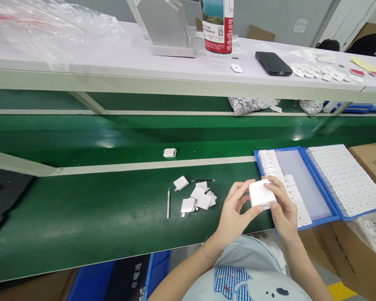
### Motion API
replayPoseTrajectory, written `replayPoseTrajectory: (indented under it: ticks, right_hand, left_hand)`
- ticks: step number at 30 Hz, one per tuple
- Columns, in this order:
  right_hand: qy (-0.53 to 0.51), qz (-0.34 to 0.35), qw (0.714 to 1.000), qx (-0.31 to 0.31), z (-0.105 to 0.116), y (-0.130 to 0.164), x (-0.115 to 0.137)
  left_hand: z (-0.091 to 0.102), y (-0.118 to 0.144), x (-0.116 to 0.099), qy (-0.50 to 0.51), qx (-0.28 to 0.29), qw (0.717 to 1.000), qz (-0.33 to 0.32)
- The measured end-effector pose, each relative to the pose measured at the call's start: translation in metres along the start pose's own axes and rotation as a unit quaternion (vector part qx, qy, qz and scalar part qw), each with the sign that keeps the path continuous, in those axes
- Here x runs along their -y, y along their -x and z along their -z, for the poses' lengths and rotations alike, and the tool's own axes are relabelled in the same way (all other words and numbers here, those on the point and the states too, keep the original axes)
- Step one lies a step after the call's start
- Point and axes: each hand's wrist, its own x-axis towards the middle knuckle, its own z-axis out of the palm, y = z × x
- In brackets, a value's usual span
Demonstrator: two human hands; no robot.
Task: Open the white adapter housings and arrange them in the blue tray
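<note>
Two hands on one white charger block (261, 193), held just above the near-left corner of the blue tray (324, 200). Left hand (235, 215) pinches its lower edge between thumb and fingers; right hand (280, 205) is wrapped over the right side, fingers closed against it. I can't tell how firm either grip is.

Risks as I read them:
- Block is smooth and held at the edges. A slip drops it onto the rows of small white parts (296, 200) in the tray and scatters them.
- The right hand hangs directly over those rows; a low move could sweep them out of line.
- Left of the tray, loose white squares (198, 197) lie on the green belt (81, 217). Further left lies a thin knife-like tool (168, 202), so a blind reach that way risks a cut.
- One small white housing (169, 153) sits alone on the belt beyond the tray's far-left side, easy to miss.
</note>
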Motion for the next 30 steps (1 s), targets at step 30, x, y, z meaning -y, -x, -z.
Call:
replayPoseTrajectory:
  ticks: [30]
  right_hand:
    - [0.036,-0.09,0.995,0.028,0.024,-0.009,-0.023]
  left_hand:
    - [0.001,-0.021,0.028,0.194,0.01,0.969,0.155]
